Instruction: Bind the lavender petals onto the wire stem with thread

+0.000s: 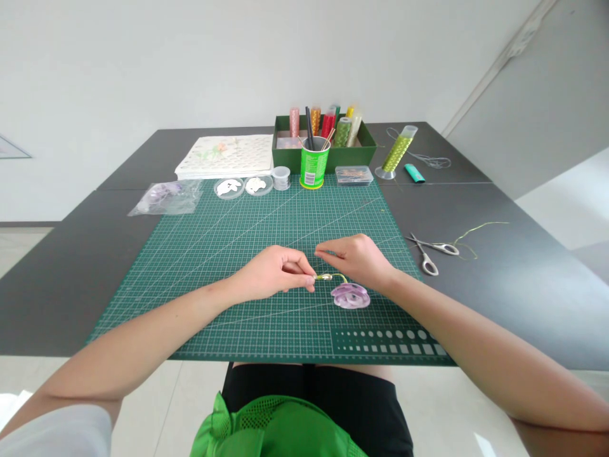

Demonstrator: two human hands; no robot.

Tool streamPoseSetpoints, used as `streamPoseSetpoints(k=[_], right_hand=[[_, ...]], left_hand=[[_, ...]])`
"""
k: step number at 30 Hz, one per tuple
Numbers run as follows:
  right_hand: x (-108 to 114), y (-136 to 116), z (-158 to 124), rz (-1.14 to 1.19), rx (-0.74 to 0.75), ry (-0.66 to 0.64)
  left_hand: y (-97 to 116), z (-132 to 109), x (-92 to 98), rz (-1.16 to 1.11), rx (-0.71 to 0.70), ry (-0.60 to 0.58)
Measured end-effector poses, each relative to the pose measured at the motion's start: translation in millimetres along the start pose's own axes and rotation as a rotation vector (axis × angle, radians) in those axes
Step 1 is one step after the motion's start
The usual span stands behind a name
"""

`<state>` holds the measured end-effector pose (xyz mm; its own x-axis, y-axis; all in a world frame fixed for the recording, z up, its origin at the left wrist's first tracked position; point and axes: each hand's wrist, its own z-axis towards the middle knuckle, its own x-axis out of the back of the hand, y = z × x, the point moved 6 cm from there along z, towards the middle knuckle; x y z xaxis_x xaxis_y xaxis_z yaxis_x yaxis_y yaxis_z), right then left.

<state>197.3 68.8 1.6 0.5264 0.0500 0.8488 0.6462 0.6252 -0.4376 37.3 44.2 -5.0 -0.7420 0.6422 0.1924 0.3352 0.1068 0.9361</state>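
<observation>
My left hand (280,270) pinches the green stem of a handmade flower between thumb and fingers. Its pale purple bloom (351,296) hangs to the right, over the cutting mat, on a bent green stem. A small whitish bud (326,277) sits along the stem just past my left fingertips. Above the stem is my right hand (354,254), its fingers closed together and pointing left. Whatever may be between the right fingertips is too small to make out. The green cutting mat (266,222) lies under both hands.
Scissors (428,260) lie half open at right beside loose green thread (469,238). A green can (313,166) and a green box (356,155) of thread spools stand behind. Two dishes of white pieces (229,188), a plastic bag (166,197) and a yellow-green spool (398,152) lie around.
</observation>
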Motion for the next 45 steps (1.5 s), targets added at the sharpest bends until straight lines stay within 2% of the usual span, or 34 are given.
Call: streamPoseSetpoints(k=[5,9,11,14,19,23,31,37,45], right_hand=[[-7.1,1.2,-1.3,-0.023,0.002,-0.088],[-3.6,1.3,-2.7,-0.09,-0.021,0.0],[-2.0,-4.1,-3.7,-0.105,0.039,0.013],[2.1,-11.1,-5.9,-0.127,0.123,0.042],[6.7,-17.5,-9.8,-0.192,0.235,0.117],[8.8,-18.6,-11.4,-0.208,0.264,0.161],[11.6,-24.0,-12.3,-0.082,0.22,0.132],[21.4,-38.9,-15.6,-0.04,0.329,0.215],[34.2,-43.5,-18.1,0.128,0.329,0.308]], left_hand=[[5.5,0.0,9.1,-0.054,-0.094,0.113],[8.0,-1.5,24.9,-0.188,-0.134,0.328],[7.3,-2.2,32.5,-0.254,-0.129,0.419],[4.7,-1.6,39.4,-0.318,-0.111,0.486],[-0.1,1.3,43.2,-0.347,-0.099,0.502],[-2.4,2.8,45.8,-0.322,-0.105,0.508],[-7.6,6.5,49.2,-0.277,-0.092,0.514],[-9.1,7.7,48.8,-0.235,-0.094,0.533],[-10.5,10.3,45.7,-0.084,-0.069,0.475]])
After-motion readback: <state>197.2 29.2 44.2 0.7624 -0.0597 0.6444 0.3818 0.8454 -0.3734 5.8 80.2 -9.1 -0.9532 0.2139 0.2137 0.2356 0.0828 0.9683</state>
